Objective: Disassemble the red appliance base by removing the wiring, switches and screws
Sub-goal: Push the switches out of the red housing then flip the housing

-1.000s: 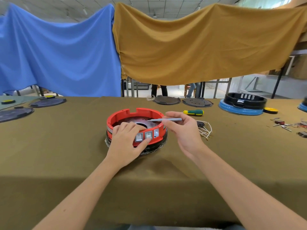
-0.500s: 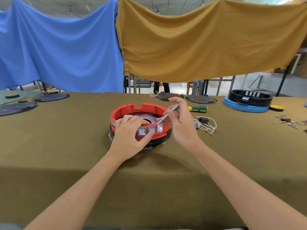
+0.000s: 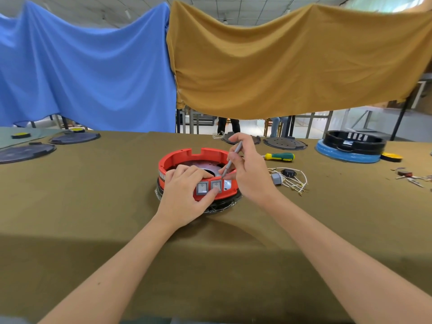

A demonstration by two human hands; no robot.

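Observation:
The red appliance base (image 3: 184, 155), a round ring on a black underside, sits mid-table. Two grey rocker switches (image 3: 202, 188) remain in its front wall, with an empty opening to their right. My left hand (image 3: 184, 197) grips that front wall, fingers over the rim and thumb under the right switch. My right hand (image 3: 249, 170) pinches a thin grey tool (image 3: 231, 160) like a pen, its tip pointing down inside the rim behind the right switch. A removed grey switch (image 3: 276, 178) lies right of the base beside loose white wires (image 3: 294, 181) and a black socket.
A green-and-yellow screwdriver (image 3: 279, 156) lies behind the wires. Dark round plates (image 3: 285, 143) lie along the far edge and at far left. A black base on a blue ring (image 3: 350, 148) stands far right, with small loose parts (image 3: 408, 175) near the right edge.
My right hand has swung the grey tool from lying level above the base to steeply upright, its tip now down behind the switches. My left hand keeps its hold.

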